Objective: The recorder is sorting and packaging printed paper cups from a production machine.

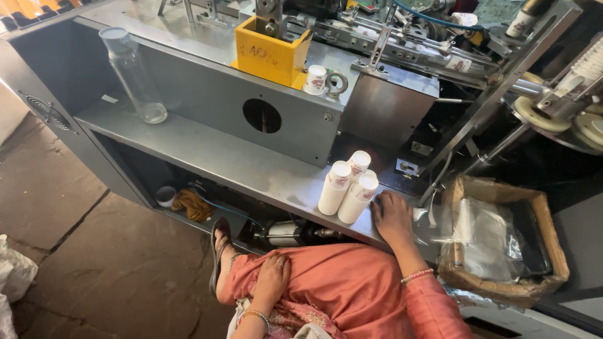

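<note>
Two hands show, and we start with the right hand (pixel 392 216): it lies palm down on the metal shelf (pixel 207 150), fingers loosely spread and holding nothing, its fingertips just beside the stacks of white paper cups (pixel 347 188). We count about three short stacks, lying tilted on the shelf, their long axes running from the closed bases near the shelf's front edge up and to the right, open rims pointing toward the machine. The left hand (pixel 273 279) rests loosely curled on the knee, on the pink garment (pixel 352 285), gripping nothing. Outward from there, a cardboard box (pixel 502 242) lined with clear plastic sits right of the right hand. On the machine top we see a yellow bin (pixel 270 53) and one single paper cup (pixel 315 80); a clear bottle (pixel 133 75) stands far left on the shelf.
</note>
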